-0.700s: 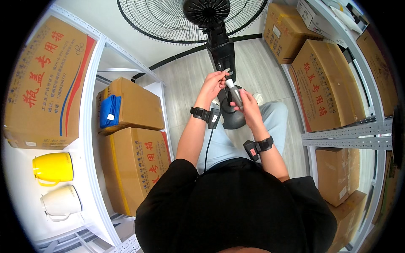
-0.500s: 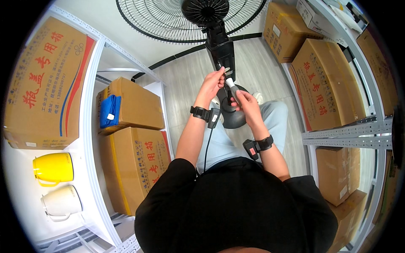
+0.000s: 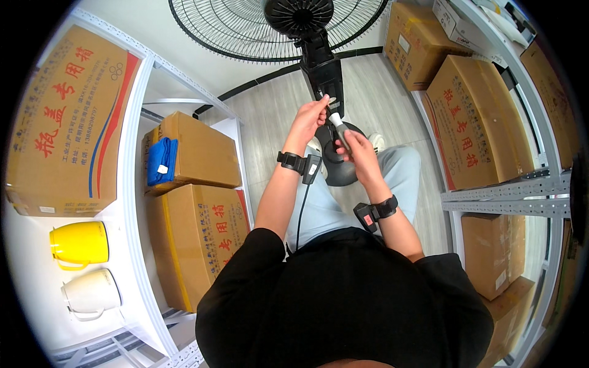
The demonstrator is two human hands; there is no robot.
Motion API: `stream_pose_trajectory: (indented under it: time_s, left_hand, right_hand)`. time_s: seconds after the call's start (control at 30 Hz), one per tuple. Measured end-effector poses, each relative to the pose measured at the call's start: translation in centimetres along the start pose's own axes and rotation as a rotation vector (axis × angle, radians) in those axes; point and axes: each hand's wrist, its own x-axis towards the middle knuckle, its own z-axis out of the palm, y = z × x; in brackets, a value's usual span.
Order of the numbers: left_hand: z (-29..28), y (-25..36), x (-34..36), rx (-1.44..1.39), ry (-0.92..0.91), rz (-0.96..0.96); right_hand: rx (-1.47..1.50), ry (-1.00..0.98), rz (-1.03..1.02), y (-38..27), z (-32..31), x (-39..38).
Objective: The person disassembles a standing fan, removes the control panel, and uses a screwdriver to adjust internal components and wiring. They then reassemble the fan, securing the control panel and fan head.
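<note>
In front of the black standing fan [image 3: 325,76], both my hands are raised close together. My left hand [image 3: 311,118] is closed in a pinch near the fan's pole; what it holds is too small to make out. A small pale patch shows beside its fingertips. My right hand [image 3: 359,152] is wrapped round a grey-handled tool with a white collar [image 3: 337,121], which slants up and left toward the left fingertips. Its exact kind is not clear. Below the hands is the fan's round black base [image 3: 343,176], partly covered by them.
Metal shelves [image 3: 138,159] with cardboard boxes [image 3: 196,150] stand on the left, and more boxes [image 3: 472,116] sit on the right rack. A folded blue cloth [image 3: 162,162], a yellow jug [image 3: 80,243] and a white jug [image 3: 92,292] are on the left. My knees flank the fan base.
The grey tool and my right hand have shifted very slightly. Otherwise my hands keep their places and their grips.
</note>
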Motion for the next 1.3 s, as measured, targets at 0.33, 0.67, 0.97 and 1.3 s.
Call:
stream_pose_trajectory:
  time_s: [0.33,0.67,0.97,1.3]
  left_hand:
    - [-0.6,-0.5,0.1,-0.168,-0.142,0.038]
    - [-1.7,-0.6,0.7,-0.058,-0.077,0.032]
    - [-1.5,-0.9,1.2,-0.228,-0.17,0.015]
    - [-1.4,-1.1,1.7,-0.312,-0.03,0.059]
  right_hand:
    - [0.267,-0.169,0.254,-1.6,-0.7,-0.4]
    - [0.031,-0.051,0.04,-1.7,1.1,-1.1]
    - [-0.21,0.025,-0.102,-0.1,-0.4,0.2]
    - [-0.413,0.158,-0.195,-0.2,-0.8,-2.0]
